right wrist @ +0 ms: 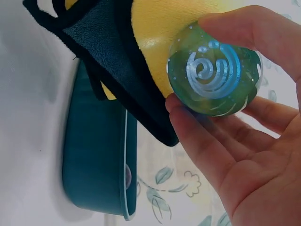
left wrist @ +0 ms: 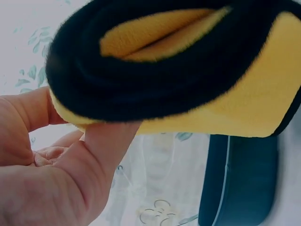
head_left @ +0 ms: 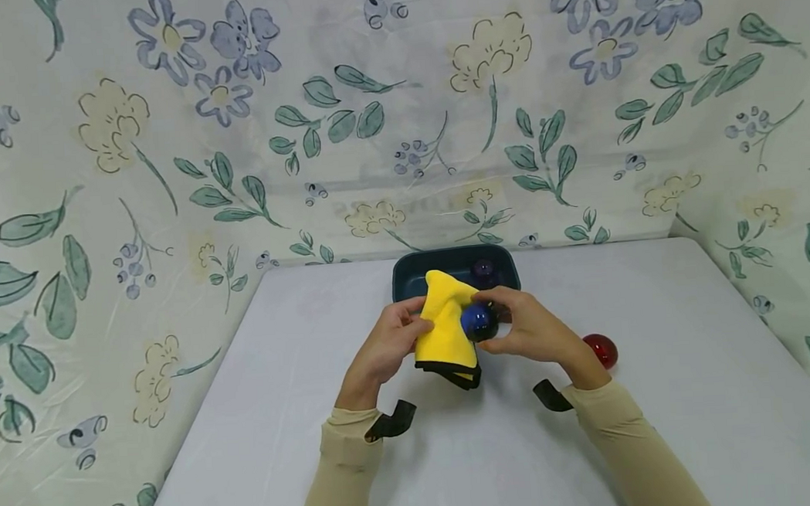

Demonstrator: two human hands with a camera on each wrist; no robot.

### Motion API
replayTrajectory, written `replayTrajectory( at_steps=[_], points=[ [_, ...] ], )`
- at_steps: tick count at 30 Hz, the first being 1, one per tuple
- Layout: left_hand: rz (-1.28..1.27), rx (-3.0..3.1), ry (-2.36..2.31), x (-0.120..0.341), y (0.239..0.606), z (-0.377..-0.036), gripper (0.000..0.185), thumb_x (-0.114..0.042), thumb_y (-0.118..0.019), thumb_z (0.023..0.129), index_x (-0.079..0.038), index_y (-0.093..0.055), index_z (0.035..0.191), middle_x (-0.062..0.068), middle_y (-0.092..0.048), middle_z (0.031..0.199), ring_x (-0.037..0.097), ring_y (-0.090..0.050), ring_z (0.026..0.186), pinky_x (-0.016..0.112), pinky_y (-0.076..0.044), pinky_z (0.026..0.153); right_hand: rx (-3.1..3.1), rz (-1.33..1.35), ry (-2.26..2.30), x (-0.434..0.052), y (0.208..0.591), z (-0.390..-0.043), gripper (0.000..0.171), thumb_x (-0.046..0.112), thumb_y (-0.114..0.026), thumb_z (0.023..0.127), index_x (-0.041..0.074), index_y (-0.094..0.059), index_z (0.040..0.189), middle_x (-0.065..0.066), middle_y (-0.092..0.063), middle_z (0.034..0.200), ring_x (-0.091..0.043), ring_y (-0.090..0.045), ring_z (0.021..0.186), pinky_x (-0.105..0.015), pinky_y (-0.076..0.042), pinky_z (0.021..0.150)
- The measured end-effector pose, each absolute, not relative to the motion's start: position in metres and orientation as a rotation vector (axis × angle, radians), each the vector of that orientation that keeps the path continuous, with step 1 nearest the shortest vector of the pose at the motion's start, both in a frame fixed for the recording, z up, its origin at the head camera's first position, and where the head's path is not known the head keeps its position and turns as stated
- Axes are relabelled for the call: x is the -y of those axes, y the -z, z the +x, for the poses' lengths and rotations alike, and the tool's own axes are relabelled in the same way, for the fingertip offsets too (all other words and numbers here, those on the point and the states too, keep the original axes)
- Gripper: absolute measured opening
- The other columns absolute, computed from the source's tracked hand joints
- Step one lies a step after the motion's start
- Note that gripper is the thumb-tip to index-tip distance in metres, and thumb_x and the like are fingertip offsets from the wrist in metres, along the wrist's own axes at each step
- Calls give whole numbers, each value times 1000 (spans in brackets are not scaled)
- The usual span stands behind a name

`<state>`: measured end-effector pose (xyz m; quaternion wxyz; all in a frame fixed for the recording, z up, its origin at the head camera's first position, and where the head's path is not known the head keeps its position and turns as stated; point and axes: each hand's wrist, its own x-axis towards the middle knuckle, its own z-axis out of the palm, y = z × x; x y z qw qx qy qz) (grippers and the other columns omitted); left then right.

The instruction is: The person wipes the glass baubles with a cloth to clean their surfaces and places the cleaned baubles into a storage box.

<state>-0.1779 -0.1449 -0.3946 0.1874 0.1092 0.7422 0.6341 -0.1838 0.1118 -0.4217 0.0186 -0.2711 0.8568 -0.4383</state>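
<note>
Blue ball (head_left: 480, 322) vs yellow cloth (head_left: 444, 329)

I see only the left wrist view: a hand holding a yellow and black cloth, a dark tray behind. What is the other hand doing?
Observer: The right hand holds a blue ball against the yellow cloth.
Operator: Is the ball plain?
Observer: No, the right wrist view shows a white spiral inside the ball.
Operator: Is anything else on the table?
Observer: A red ball lies on the table beside the right wrist.
Operator: Is the tray empty?
Observer: No, a dark purple ball sits in the tray.
</note>
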Motion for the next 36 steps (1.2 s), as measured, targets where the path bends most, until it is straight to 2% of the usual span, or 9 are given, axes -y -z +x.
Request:
replayTrajectory(
  at_steps=[11, 18, 25, 36],
  points=[
    [299, -2082, -1778, 145, 391, -175, 56, -6, -50, 103, 3, -36, 157, 28, -63, 137, 14, -71, 95, 34, -63, 91, -2608, -916, 1452, -114, 424, -181, 63, 9, -84, 81, 6, -59, 138, -17, -61, 140, -34, -64, 118, -55, -58, 100],
    [325, -2126, -1726, 144, 393, -176, 55, -7, -50, 103, 4, -39, 155, 28, -65, 135, 17, -71, 95, 38, -63, 94, -2584, -936, 1471, -114, 424, -179, 63, 11, -86, 79, 9, -62, 137, -14, -62, 140, -28, -67, 110, -48, -61, 97],
    [343, -2173, -1675, 143, 394, -175, 53, -6, -50, 103, 4, -42, 154, 27, -66, 132, 18, -71, 95, 40, -62, 96, -2533, -949, 1534, -110, 425, -178, 65, 11, -88, 78, 13, -63, 138, -12, -62, 141, -28, -67, 113, -43, -61, 97],
    [370, -2134, -1698, 144, 400, -176, 50, -9, -48, 101, 2, -47, 150, 25, -70, 123, 14, -71, 90, 30, -63, 88, -2513, -1027, 1684, -104, 425, -178, 63, 8, -86, 81, 8, -61, 138, -15, -63, 141, -30, -68, 118, -36, -61, 98]
  ],
)
